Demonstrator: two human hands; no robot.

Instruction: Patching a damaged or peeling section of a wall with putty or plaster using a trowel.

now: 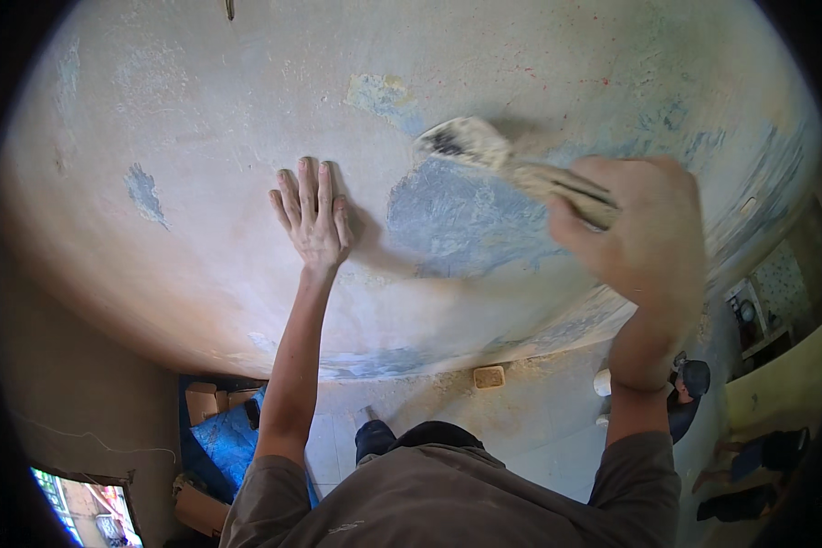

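Observation:
My left hand (314,215) lies flat against the worn, pale wall (237,100), its fingers stretched upward. A putty-crusted scraper (475,146) is gripped by its handle in my right hand (639,224), which is smeared by motion. The scraper's broad blade points left and sits over the upper edge of a blue-grey bare patch (466,219), between my two hands. Whether the blade touches the wall I cannot tell. Smaller patches of flaked paint show above the blade and left of my left hand.
On the floor at the wall's foot sits a small yellowish tub (489,377). Cardboard boxes (205,402) and a blue sheet (228,438) lie at lower left. Another person in a dark cap (695,376) is at the lower right, near a white bucket (603,382).

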